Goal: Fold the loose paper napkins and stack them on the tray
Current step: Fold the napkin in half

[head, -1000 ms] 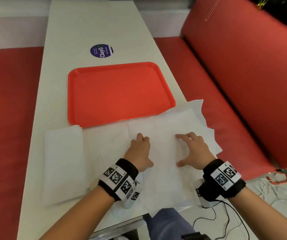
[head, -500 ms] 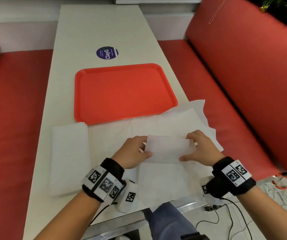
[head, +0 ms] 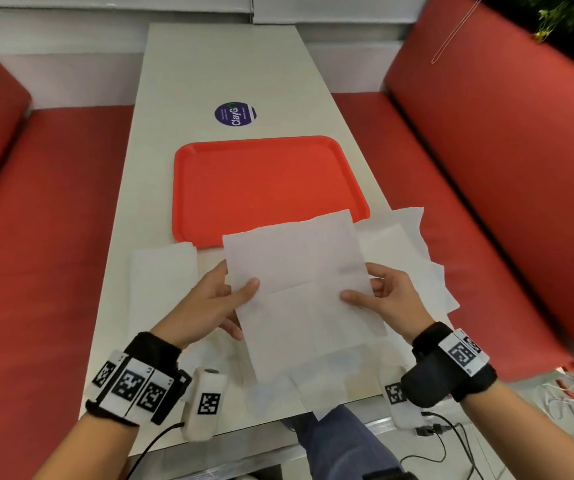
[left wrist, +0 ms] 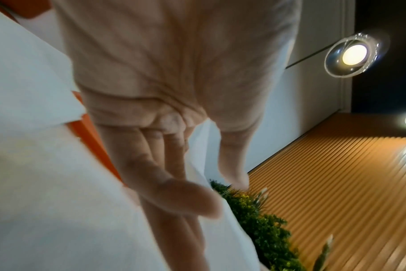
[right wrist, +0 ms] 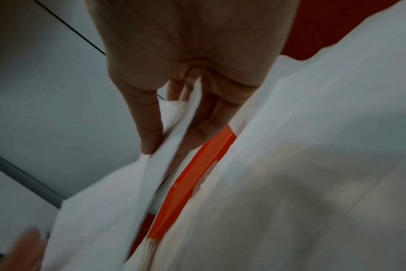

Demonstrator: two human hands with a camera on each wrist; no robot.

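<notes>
Thumbs on top, fingers (head: 217,277) tucked behind. Left hand (head: 209,303) pinching the left edge of the napkin (head: 299,271), right hand (head: 387,299) pinching the right edge. Napkin up in the air, just above the worktop (head: 209,71), far edge hanging over the near rim of the orange tray (head: 261,181). Looks very thin, very light and floppy, likely easy to tear or crumple. Best held softly at both side edges, near the corners. More loose napkins (head: 403,258) lying flat underneath. One folded napkin (head: 160,282) lying to the left. Nothing on the tray yet.
</notes>
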